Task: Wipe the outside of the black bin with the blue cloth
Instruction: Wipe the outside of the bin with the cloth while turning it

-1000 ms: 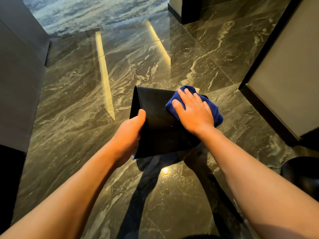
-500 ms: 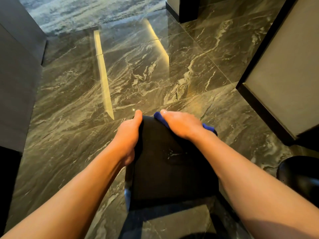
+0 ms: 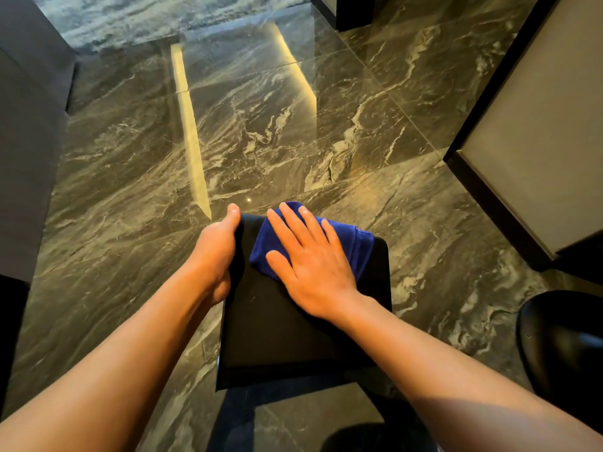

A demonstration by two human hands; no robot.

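Observation:
The black bin lies tipped over on the marble floor, one flat side facing up at me. My left hand grips its left edge, thumb along the top corner. On the upper part of that side lies the blue cloth, folded. My right hand presses flat on the cloth, fingers spread and pointing away from me. The bin's opening and far sides are hidden.
Glossy dark marble floor spreads ahead with bright light reflections. A grey panel with a black base stands at the right, a grey wall at the left. A round black object sits at the lower right.
The bin has been turned and pulled closer to me. My right hand went over the far edge with the cloth, then came back flat onto the upper face. My left hand kept its grip.

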